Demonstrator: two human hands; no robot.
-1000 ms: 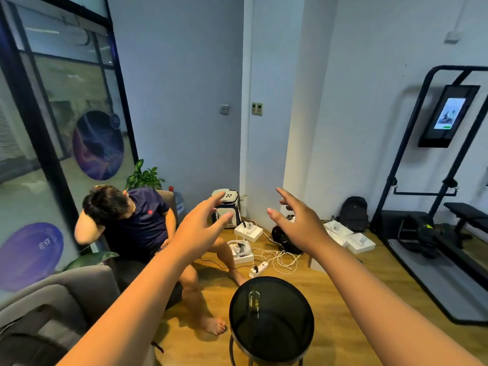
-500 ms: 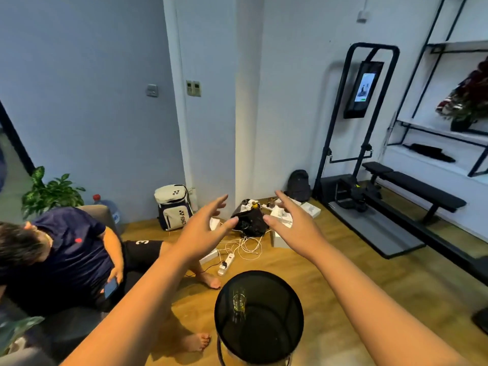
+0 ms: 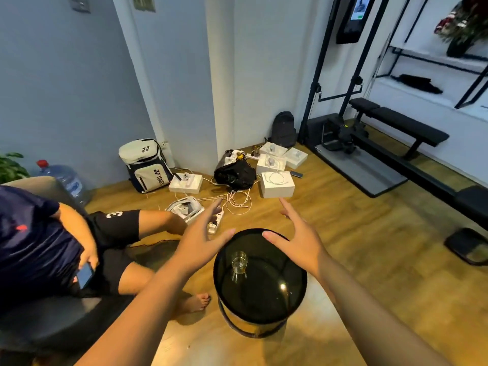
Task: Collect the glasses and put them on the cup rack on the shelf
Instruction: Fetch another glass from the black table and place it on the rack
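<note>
Glass: a small clear glass (image 3: 239, 261) stands upright on the round dark bench (image 3: 266, 299), near its far left edge (something pale shows at the bottom of it).
Left hand: the left hand (image 3: 201, 240) hangs in the air just left of the bench, fingers straight and spread, grasping nothing.
Right hand: the right hand (image 3: 298, 240) hangs over the far right rim of the bench, fingers also released and spread, apart from the glass.
Floor: wooden floor (image 3: 356, 233) with white boxes (image 3: 277, 184), a black bag (image 3: 235, 174), tangled white cables (image 3: 237, 200) and a power strip (image 3: 216, 220) beyond the hands.
Corner: a white and navy backpack (image 3: 148, 165) leans on the wall, a water jug (image 3: 67, 179) to its left.
Left side: a seated person (image 3: 39, 241) in a dark shirt holds a phone (image 3: 85, 274).
Right side: a black workout bench (image 3: 398, 125) stands near a wall shelf (image 3: 433, 60).
</note>
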